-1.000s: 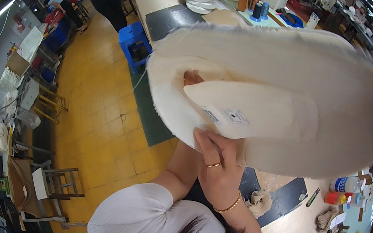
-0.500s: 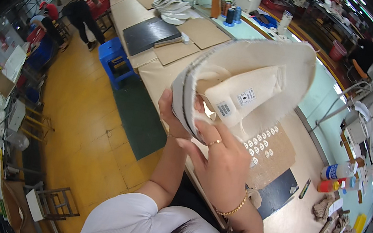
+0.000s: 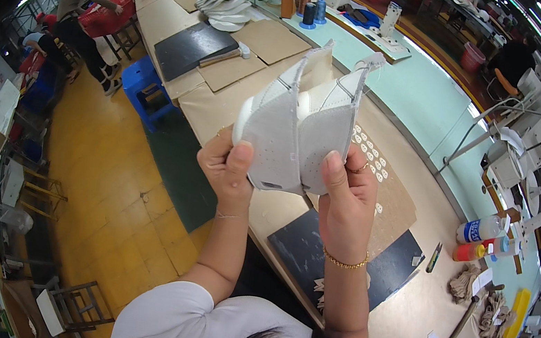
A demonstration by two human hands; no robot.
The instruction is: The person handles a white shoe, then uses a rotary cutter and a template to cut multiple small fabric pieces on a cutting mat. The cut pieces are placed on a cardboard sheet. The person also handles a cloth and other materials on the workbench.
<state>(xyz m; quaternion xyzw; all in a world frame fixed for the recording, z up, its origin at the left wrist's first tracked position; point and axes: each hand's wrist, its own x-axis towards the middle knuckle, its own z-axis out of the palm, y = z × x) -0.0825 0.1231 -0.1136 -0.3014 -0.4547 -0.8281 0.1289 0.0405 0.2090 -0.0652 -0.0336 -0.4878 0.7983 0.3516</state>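
Observation:
A pale grey and white stitched shoe upper (image 3: 272,134) is held up above the worktable, with small punched holes on both sides and frayed fabric edges at its top. Whether it is one piece folded or two side by side, I cannot tell. My left hand (image 3: 227,168) grips its lower left side, thumb on the outer face. On the lower right, my right hand (image 3: 347,205) pinches it the same way, its thumb flat near the punched holes. Beyond it, small white oval pieces (image 3: 374,160) lie in rows on a brown board (image 3: 394,205).
Dark mats (image 3: 194,49) and cardboard sheets (image 3: 272,40) cover parts of the table (image 3: 264,213). Stacked white pieces (image 3: 224,9), thread spools (image 3: 315,13), bottles (image 3: 478,229) and bundled cords (image 3: 463,285) stand around. A blue stool (image 3: 144,91) is at the left; a person carries a red crate (image 3: 106,13) farther off.
The upper has been turned so its outer face shows instead of the lining and labels. My hands have moved apart to its two sides. The person at far left now holds a red crate.

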